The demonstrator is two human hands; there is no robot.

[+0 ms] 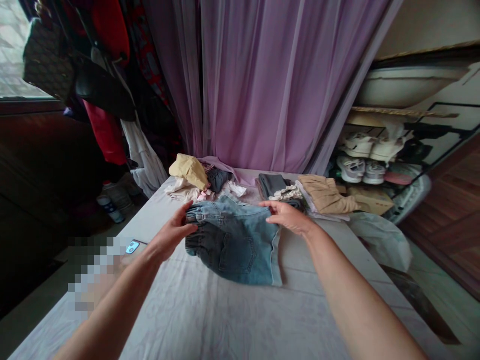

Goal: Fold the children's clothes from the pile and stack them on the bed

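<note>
While the folded denim is pressed from both sides, the left hand (173, 233) is seen with fingers curled over the left edge of the blue jeans (234, 242), thumb above and fingertips tucked against the darker waistband fold; it is a loose pinch on the cloth, not a firm fist. The right hand (288, 217) is laid nearly flat, fingers spread and extended, on the upper right corner of the jeans, closed on nothing.

The jeans are found at the centre of the frame, lying partly folded on the pale sheet of the bed (210, 315), with one hemmed leg end pointing toward the lower right.

Several slips can be judged possible from here. Because only the edge is held on the left, the thick waistband could spring open if that pinch is relaxed. Since the right corner is merely weighted by an open palm, the layers beneath could slide and the fold could go crooked. Just beyond the fingers, in the upper middle of the frame, an unsorted heap of clothes (200, 181) and a folded stack (318, 195) lie close; a wide sweep of either forearm could drag them out of order. At the left of the frame a phone (132, 247) rests near the bed's edge and could be knocked off by the left elbow.
</note>
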